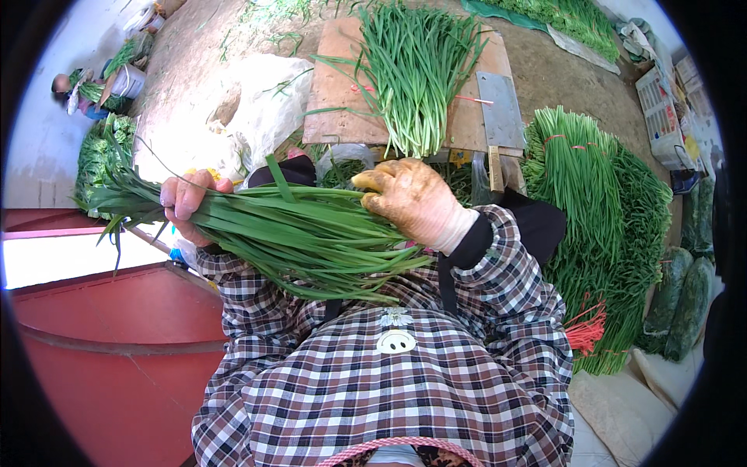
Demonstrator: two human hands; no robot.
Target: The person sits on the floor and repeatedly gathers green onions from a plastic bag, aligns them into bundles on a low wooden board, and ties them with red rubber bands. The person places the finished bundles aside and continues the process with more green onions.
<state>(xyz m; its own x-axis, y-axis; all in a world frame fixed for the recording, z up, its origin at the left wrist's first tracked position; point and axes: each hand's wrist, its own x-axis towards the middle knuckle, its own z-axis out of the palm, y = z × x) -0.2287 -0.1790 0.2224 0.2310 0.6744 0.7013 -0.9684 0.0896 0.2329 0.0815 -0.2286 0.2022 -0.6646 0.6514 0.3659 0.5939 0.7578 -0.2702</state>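
Observation:
My left hand [189, 201] grips a bunch of garlic chives [292, 227] around its dark leafy end. The bunch lies sideways across my front, its paler stem ends fanned out to the right. My right hand [411, 201] is curled against the upper stem-end side, its fingers stained yellow and brown. Whether it pinches any stems cannot be made out. Beyond my hands, a loose pile of chives [420, 76] rests on a wooden board [338, 99]. A broad metal blade with a wooden handle [502, 111] lies at the board's right edge.
Tied bundles of chives [578, 181] are heaped on my right, with red ties [586, 330] by my elbow. Clear plastic sheeting [271, 105] lies left of the board. A red metal door [117, 350] stands at left. Another person [79, 93] sits far left near a white bucket [128, 82].

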